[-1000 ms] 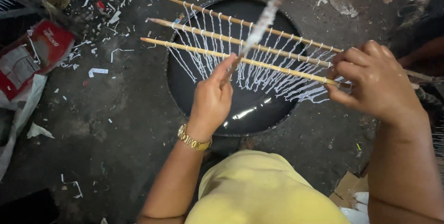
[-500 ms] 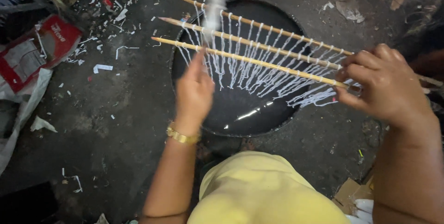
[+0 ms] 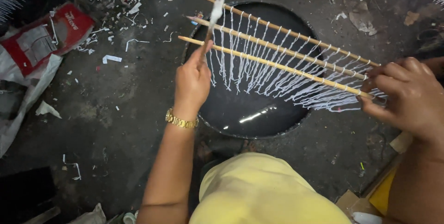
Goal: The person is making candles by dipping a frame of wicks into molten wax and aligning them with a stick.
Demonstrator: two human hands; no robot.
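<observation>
We are holding three thin bamboo rods (image 3: 282, 48) level over a round black pan (image 3: 249, 113) of dark liquid set in the floor, rows of white coated strings (image 3: 259, 76) hanging from the rods toward the surface. Our right hand (image 3: 407, 97) is clenching the bundled rod ends at the pan's right rim. Our left hand (image 3: 192, 83) is pinching a slim stick (image 3: 216, 4) whose upper part looks crusted white, its lower end touching the nearest rod at the left end. We judge that we are tending the hanging strings with the stick, between dips. The next move is calling for a steady right grip, keeping the rods parallel and apart so that neighbouring strings are not sticking together.
</observation>
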